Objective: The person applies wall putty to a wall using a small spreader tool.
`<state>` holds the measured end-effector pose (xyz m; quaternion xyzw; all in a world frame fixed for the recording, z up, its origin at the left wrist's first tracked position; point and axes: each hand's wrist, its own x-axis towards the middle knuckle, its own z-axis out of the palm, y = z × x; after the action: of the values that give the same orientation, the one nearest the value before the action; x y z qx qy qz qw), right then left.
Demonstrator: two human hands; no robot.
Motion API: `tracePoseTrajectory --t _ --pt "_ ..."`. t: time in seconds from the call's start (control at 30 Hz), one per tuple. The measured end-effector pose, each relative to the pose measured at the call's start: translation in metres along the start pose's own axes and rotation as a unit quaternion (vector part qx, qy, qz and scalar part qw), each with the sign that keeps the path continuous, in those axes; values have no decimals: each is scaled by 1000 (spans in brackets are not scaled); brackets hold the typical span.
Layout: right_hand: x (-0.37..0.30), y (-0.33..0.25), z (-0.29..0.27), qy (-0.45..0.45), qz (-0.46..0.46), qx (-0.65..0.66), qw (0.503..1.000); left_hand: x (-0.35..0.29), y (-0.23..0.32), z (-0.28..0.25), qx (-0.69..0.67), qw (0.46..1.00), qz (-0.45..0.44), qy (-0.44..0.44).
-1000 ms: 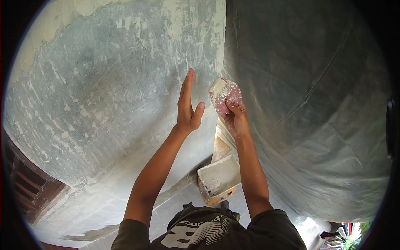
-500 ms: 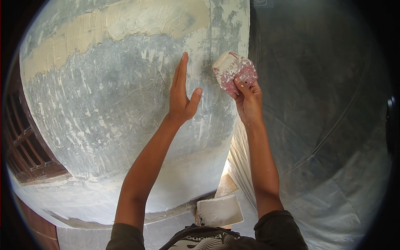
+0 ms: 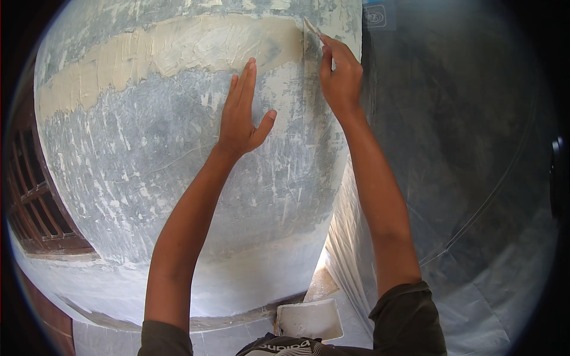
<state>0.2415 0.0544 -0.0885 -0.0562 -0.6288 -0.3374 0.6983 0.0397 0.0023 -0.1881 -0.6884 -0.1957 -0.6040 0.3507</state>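
My right hand (image 3: 342, 76) grips a flat putty scraper (image 3: 312, 27), seen nearly edge-on, its tip at the right end of a cream band of putty (image 3: 184, 43). Whether the blade touches the surface I cannot tell for sure. Patchy grey and white, the wall (image 3: 196, 136) carries that band across its upper part. My left hand (image 3: 240, 118) holds nothing; its fingers point up and the thumb stands apart. It is in front of the wall just below the putty, and contact with the wall is unclear.
Low by my body sits a whitish rectangular tub (image 3: 310, 319) with pale residue inside. Dark translucent plastic sheeting (image 3: 463, 154) hangs to the right of the wall's edge. At far left is a brown window grille (image 3: 44, 202).
My right hand has gone up and turned the scraper from its broad pink face to edge-on, near the putty's right end. My left hand has shifted slightly left and up.
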Motion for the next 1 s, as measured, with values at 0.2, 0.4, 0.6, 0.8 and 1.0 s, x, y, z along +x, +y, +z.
tracePoseTrajectory --t 0.2,0.4,0.6,0.8,1.0 --pt "-2 8 24 -49 -75 -91 992 -6 -13 0 44 998 20 -27" --pt "-20 12 28 -82 -97 -129 984 -6 -14 2 51 998 25 -19" --pt "-47 4 14 -127 -82 -146 978 -6 -13 4 31 999 19 -22" --pt "-74 -24 -2 -168 -48 -127 976 -4 -14 4 24 999 21 -19" --pt "-44 -37 -15 -107 64 19 992 -2 -18 -8 23 999 26 -29"
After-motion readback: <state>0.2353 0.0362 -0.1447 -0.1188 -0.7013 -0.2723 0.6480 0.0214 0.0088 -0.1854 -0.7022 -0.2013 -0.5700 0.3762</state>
